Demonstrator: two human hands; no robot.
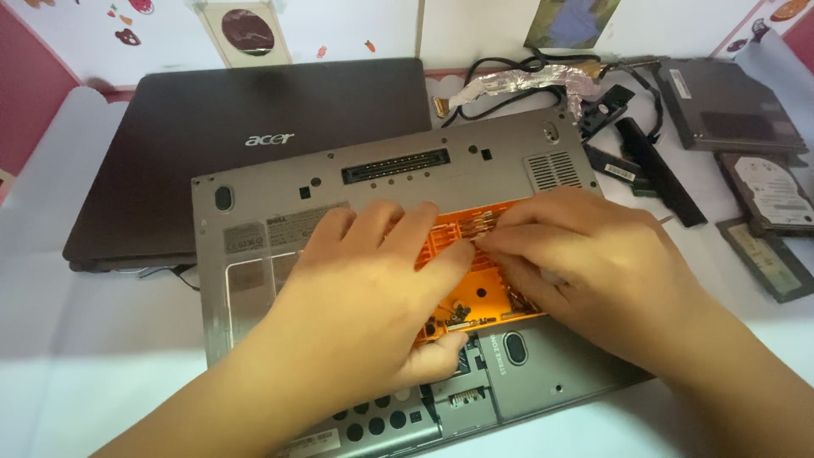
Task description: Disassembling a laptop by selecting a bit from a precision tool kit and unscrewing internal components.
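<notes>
Grey laptop (373, 182) lies flipped bottom-up on the white tabletop (102, 356), long axis running left-right, slightly skewed so its right end sits further from the camera. An open bay in the base exposes an orange plastic frame (465, 254), roughly centre of the chassis. Both hands are on that bay. Left hand (365, 297) lies flat over its left half, fingers (407, 225) extended and spread, pointing away and rightward, thumb tucked at the near edge of the orange frame; not gripping anything I can see. Right hand (593, 271) comes in from the right, fingers curled and pinched together at the frame's upper middle; looks like they're nipping something small there, but can't tell what, too small and partly covered. Fingertips of the two hands nearly meet over the frame, so the work point sits between them; the right hand is the one actually on it. Behind: a closed dark laptop (254, 144), partly under the grey one's far-left corner. Far right: loose black cables with foil-wrapped ribbon (543, 80), a flat optical drive (729, 106), two bare hard drives (772, 191), a black plastic strip (661, 174).
</notes>
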